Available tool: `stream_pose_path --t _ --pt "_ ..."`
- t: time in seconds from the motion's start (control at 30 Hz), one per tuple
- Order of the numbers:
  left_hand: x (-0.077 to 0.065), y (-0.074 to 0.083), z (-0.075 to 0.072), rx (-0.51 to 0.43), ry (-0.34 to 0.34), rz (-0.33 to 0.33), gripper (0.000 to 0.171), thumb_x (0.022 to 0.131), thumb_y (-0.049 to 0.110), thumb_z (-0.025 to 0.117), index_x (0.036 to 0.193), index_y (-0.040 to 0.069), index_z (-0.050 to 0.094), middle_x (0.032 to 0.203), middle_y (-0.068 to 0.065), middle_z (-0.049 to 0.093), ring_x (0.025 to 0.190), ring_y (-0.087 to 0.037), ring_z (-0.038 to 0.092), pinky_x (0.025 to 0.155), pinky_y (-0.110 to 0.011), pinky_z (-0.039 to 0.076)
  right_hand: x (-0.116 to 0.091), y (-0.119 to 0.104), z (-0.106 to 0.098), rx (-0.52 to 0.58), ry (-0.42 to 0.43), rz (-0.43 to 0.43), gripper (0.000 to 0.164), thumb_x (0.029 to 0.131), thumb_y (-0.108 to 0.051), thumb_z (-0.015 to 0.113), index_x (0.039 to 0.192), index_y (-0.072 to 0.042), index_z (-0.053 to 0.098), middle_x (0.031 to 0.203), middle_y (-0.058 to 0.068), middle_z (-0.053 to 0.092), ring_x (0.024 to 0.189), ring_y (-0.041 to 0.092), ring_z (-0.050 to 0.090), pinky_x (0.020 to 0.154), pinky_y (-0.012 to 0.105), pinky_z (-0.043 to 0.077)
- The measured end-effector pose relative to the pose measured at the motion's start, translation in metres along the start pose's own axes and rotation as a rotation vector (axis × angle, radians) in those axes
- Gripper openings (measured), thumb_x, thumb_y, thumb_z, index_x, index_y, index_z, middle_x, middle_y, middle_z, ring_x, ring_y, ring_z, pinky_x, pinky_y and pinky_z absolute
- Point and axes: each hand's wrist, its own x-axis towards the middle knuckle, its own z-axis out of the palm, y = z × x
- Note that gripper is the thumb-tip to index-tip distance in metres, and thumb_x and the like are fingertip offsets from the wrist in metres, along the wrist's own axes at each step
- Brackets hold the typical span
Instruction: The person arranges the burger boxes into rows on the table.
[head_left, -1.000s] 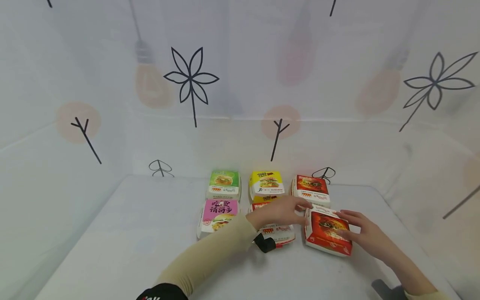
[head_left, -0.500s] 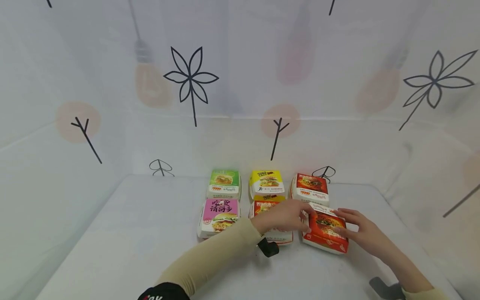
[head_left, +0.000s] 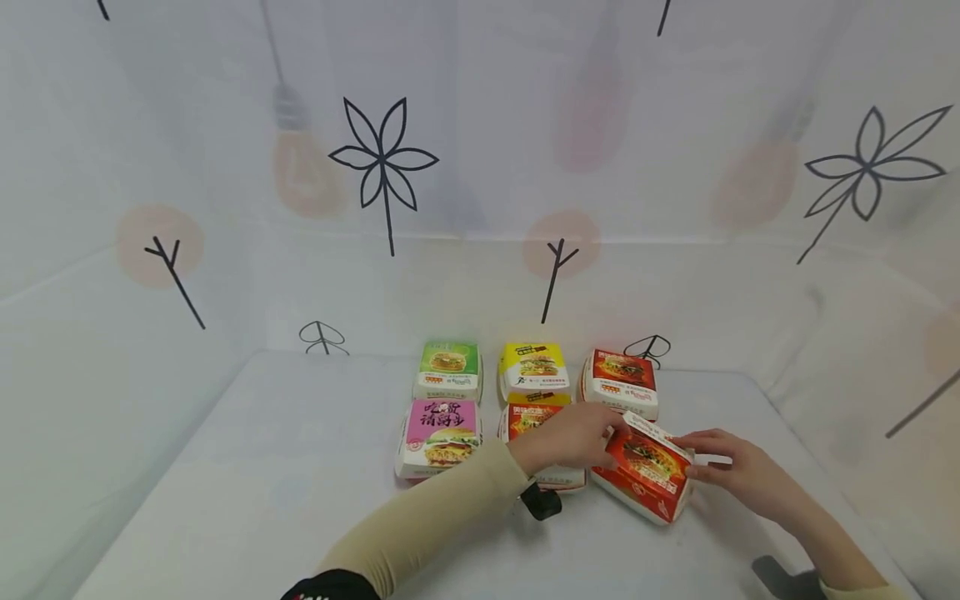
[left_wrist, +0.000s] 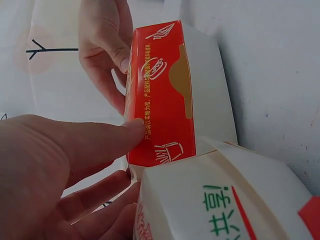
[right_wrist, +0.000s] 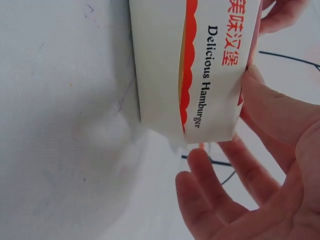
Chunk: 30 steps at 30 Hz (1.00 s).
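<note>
A red hamburger box [head_left: 643, 468] with a burger picture on its lid sits askew at the front right of the group. My left hand [head_left: 573, 435] grips its left end, thumb on the red front flap [left_wrist: 162, 90] in the left wrist view, fingers behind. At the opposite end, my right hand [head_left: 750, 477] pinches the corner between thumb and forefinger. Its other fingers spread free beside the white side lettered "Delicious Hamburger" [right_wrist: 205, 75]. Beneath my left hand and wrist, another red-and-white box [head_left: 528, 417] is partly hidden.
Behind stand a green box [head_left: 448, 367], a yellow box [head_left: 536, 371] and a red box [head_left: 621, 382] in a row. A pink box [head_left: 441, 437] is at the front left. The white table [head_left: 225, 500] meets patterned cloth walls [head_left: 465, 167].
The held box has moved slightly left and turned askew, its front right corner swinging toward me. My left hand has shifted onto its left end; my right hand has moved to its right corner.
</note>
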Motion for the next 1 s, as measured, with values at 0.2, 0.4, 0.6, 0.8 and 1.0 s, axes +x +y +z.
stream_pose_path --t 0.2,0.4,0.6,0.8,1.0 --pt "0.0014 -0.0004 0.0022 0.058 0.005 0.023 0.043 0.085 0.033 0.080 0.126 0.034 0.066 0.119 0.020 0.059 0.101 0.001 0.049 0.087 -0.017 0.043 0.0025 -0.0025 -0.0011 0.043 -0.040 0.031 0.062 0.085 -0.031 0.079 0.135 -0.001 0.059 0.121 0.017 0.058 0.115 0.043 0.054 0.087 0.052 0.054" --pt "0.0022 0.0022 0.0041 0.083 0.001 0.032 0.045 0.084 0.036 0.080 0.127 0.038 0.065 0.127 0.021 0.058 0.107 0.000 0.048 0.090 -0.019 0.042 0.0045 -0.0033 0.0012 0.028 -0.042 0.037 0.085 0.078 -0.036 0.084 0.143 0.003 0.046 0.128 0.025 0.049 0.117 0.046 0.048 0.093 0.058 0.049" --pt "0.0011 0.0027 0.0052 0.093 0.020 0.024 0.044 0.082 0.040 0.080 0.124 0.042 0.066 0.126 0.021 0.058 0.109 -0.005 0.044 0.086 -0.020 0.040 0.0038 -0.0032 0.0024 0.062 -0.065 -0.051 0.080 0.082 -0.026 0.082 0.143 0.006 0.043 0.139 0.033 0.044 0.121 0.051 0.045 0.092 0.061 0.048" --pt "0.0006 0.0028 0.0034 0.083 0.003 0.039 0.046 0.083 0.039 0.080 0.127 0.040 0.066 0.125 0.020 0.058 0.107 -0.003 0.046 0.085 -0.018 0.041 0.0045 -0.0025 0.0003 0.137 -0.142 -0.060 0.077 0.082 -0.021 0.081 0.143 0.007 0.043 0.138 0.032 0.047 0.119 0.049 0.050 0.090 0.055 0.052" --pt "0.0009 0.0029 0.0049 0.021 -0.022 0.039 0.051 0.084 0.038 0.080 0.131 0.040 0.062 0.126 0.019 0.057 0.108 -0.002 0.046 0.085 -0.018 0.043 0.0058 -0.0033 0.0010 0.175 -0.187 -0.028 0.091 0.077 -0.019 0.085 0.150 0.002 0.035 0.146 0.035 0.031 0.127 0.057 0.036 0.092 0.062 0.048"
